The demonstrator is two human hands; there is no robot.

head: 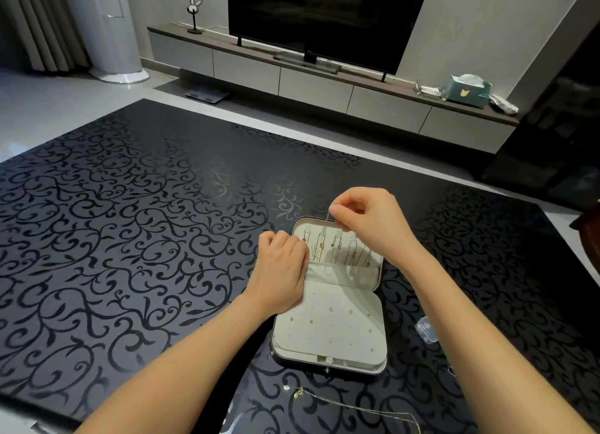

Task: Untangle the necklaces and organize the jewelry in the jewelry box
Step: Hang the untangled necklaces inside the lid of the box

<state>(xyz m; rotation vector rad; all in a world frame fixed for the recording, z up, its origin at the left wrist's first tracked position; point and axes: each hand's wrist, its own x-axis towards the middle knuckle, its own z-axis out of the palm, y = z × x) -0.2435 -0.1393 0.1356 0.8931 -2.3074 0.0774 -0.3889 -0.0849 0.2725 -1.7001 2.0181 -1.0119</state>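
- The open jewelry box [302, 366] lies flat on the black scroll-patterned table [130, 206], just ahead of me, with its lid half on the far side.
- A row of necklaces [337, 245] lies side by side inside the lid, their lower ends tucked into a cream pocket [341, 272].
- The near half is a cream earring panel [341, 342] dotted with small studs [331, 309].
- My right hand [367, 220] is over the lid's far edge. Thumb and forefinger are pinching a thin silver chain [329, 213], and the other fingers are curled in.
- The chain drops from that pinch onto the lid lining, among the other necklaces.
- My left hand [282, 264] sits knuckles-up at the lid's left edge, fingers curled. The fingertips are hidden, so I cannot tell whether they pinch anything.
- A loose gold necklace [367, 409] trails across the table near me, apart from the box, with its pendant [298, 393] at the left end.
- A small clear plastic bag [426, 331] lies on the table just right of the box.
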